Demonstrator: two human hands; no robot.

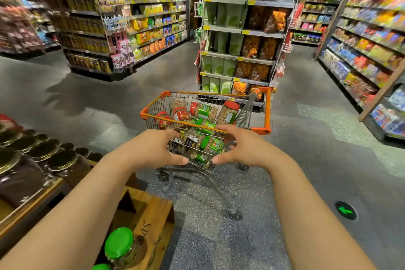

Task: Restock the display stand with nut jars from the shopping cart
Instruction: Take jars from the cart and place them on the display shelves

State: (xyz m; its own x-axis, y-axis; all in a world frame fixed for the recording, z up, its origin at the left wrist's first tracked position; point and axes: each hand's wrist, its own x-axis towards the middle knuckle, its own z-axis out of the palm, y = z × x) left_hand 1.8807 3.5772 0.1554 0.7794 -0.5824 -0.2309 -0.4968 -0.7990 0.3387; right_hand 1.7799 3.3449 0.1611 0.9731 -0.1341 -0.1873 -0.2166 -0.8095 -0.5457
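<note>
A supermarket aisle: the wooden display stand point(151, 210) sits low left, left hand point(153, 149) and right hand point(243, 147) reach spread and empty toward nut jars point(197, 125) in the shopping cart point(260, 112), best lifted singly over its wire rim

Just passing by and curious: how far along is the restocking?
Barely started. The shopping cart is full of nut jars. The left hand and right hand reach toward it, holding nothing. One green-lidded jar sits on the wooden stand.
</note>
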